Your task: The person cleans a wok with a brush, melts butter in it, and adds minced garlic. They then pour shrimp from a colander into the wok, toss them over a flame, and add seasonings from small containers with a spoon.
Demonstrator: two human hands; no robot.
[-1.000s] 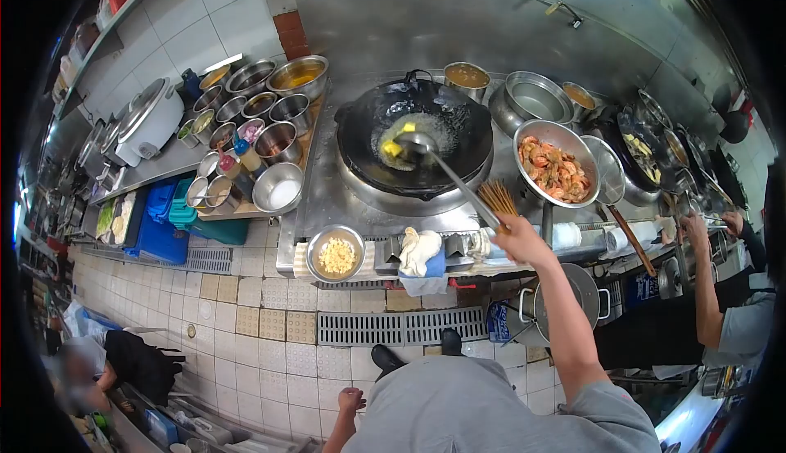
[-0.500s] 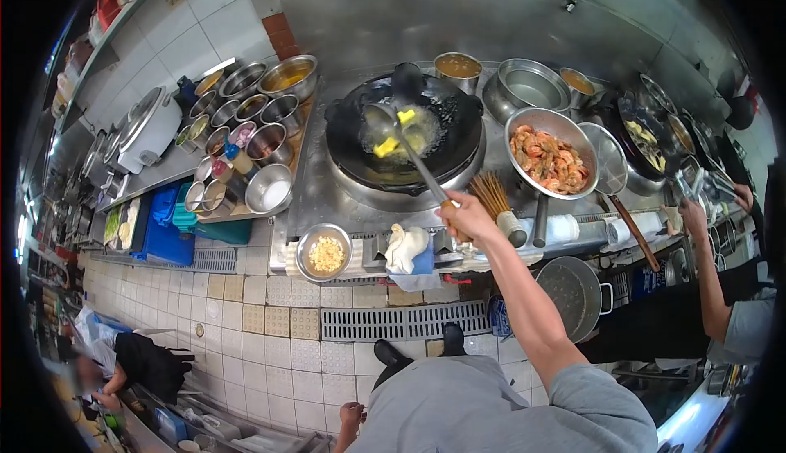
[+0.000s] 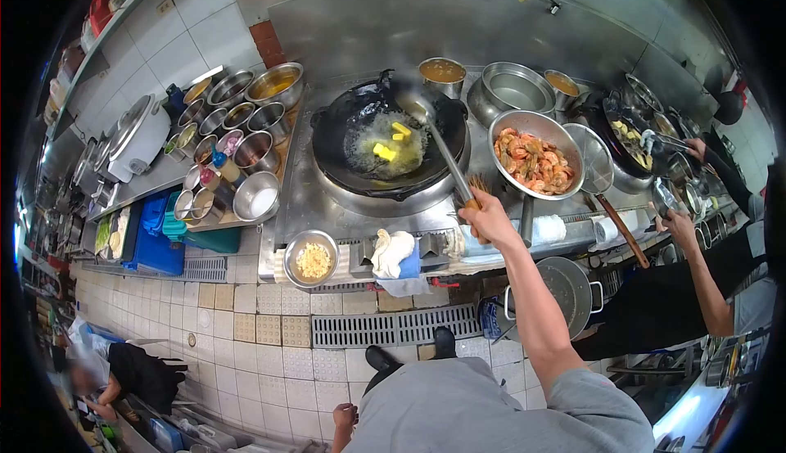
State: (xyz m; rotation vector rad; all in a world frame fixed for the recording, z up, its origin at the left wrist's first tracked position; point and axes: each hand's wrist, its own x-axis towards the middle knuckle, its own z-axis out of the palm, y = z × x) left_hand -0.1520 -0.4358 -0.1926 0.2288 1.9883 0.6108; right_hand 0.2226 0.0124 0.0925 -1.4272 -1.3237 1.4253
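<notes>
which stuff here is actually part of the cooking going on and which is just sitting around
In use:
- right hand gripping the ladle
- wok with yellow pieces in oil

Just lying about:
- bowl of shrimp
- small bowl of chopped bits
- cloth
- seasoning tins
- left hand, hanging idle

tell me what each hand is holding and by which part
The right hand grips the ladle at the end of its long handle; the left hand hangs low and holds nothing.

A steel worktop carries a black wok, a bowl of shrimp, a small bowl of garlic, a white cloth and seasoning pots at left
</notes>
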